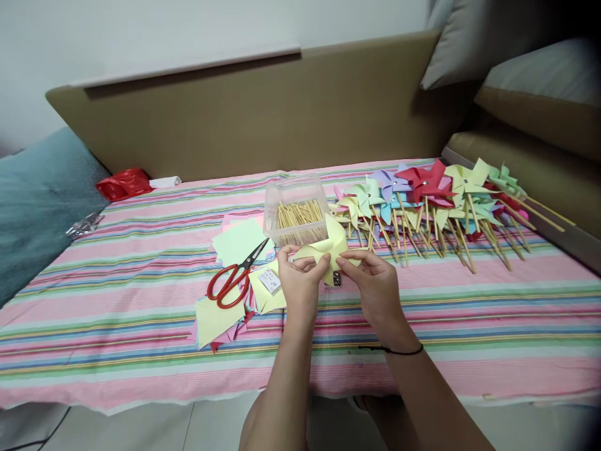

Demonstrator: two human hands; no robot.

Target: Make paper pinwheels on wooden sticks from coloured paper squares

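Observation:
A pale yellow paper pinwheel (336,241) with curled blades is held between my two hands, and no stick shows on it. My left hand (304,275) pinches its centre from the left, fingers curled. From the right, the thumb and fingers of my right hand (372,279) pinch the paper. Just below the pinwheel lies a small dark box (337,279), partly hidden. A clear plastic box (297,188) of thin wooden sticks (300,214) stands right behind it. Red-handled scissors (235,280) rest on paper sheets to the left of my hands.
Many finished pinwheels (425,183) on sticks are heaped at the right. Stacked colored paper squares (238,241) and cut paper (216,321) lie at the left. A red plastic bag (124,183) sits at the far left on the striped cloth (117,288). Cushions (539,81) border the right.

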